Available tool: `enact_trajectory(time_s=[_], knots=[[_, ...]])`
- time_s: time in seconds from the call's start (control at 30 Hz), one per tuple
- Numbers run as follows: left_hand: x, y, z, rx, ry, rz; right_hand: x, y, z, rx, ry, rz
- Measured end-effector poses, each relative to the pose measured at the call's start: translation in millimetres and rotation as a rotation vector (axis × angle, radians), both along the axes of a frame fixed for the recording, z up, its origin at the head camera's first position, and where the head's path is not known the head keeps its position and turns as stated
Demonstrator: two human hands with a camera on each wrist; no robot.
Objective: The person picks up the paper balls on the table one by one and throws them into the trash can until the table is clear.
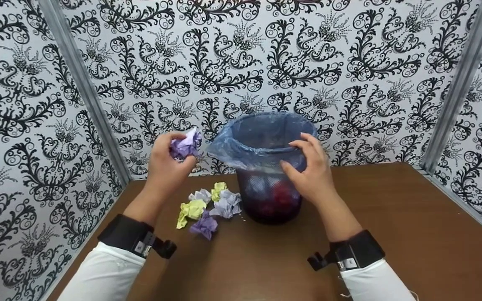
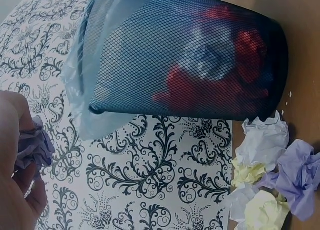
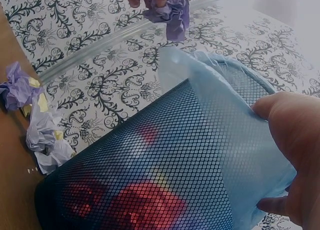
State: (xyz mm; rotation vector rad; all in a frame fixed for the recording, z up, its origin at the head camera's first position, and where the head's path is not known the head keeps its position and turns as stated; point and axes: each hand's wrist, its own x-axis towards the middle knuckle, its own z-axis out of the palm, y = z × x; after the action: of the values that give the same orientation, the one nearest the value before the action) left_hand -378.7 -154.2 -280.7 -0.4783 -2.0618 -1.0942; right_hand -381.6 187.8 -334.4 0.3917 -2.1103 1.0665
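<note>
My left hand (image 1: 165, 163) pinches a crumpled purple paper ball (image 1: 186, 145) in the air, left of the waste bin's mouth. The dark mesh waste bin (image 1: 268, 198) stands on the table, lined with a blue plastic bag (image 1: 230, 144) folded over its rim. With thumb and fingers, my right hand (image 1: 314, 173) grips the bin at the right side of its bag-covered rim. Red and white crumpled papers (image 2: 210, 55) show through the mesh in the left wrist view. The paper ball and the bag are apart.
Beside the bin on the brown table (image 1: 375, 234) lie several crumpled papers, among them a yellow one (image 1: 193, 209), a pale one (image 1: 226, 204) and a purple one (image 1: 204, 225). Patterned wall panels (image 1: 241, 54) with metal posts stand behind and at both sides.
</note>
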Motion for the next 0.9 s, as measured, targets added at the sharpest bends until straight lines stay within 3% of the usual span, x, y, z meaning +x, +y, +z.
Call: enact_trajectory(time_s=[0.2,0.5,0.67,0.9], knots=[[0.2,6,11.8,0.038,-0.017,-0.021,1.1,1,0.0,0.0,-0.032,-0.008],[3.3,24,45.0,0.069,0.036,-0.093,1.0,1,2.0,0.007,-0.036,-0.014],[2.9,35,58.7,0.085,0.026,-0.134,-0.8,1,1.1,0.01,-0.036,-0.019],[1.0,54,73.6,0.048,0.009,-0.146,-0.3,1,0.4,0.016,-0.02,-0.015]])
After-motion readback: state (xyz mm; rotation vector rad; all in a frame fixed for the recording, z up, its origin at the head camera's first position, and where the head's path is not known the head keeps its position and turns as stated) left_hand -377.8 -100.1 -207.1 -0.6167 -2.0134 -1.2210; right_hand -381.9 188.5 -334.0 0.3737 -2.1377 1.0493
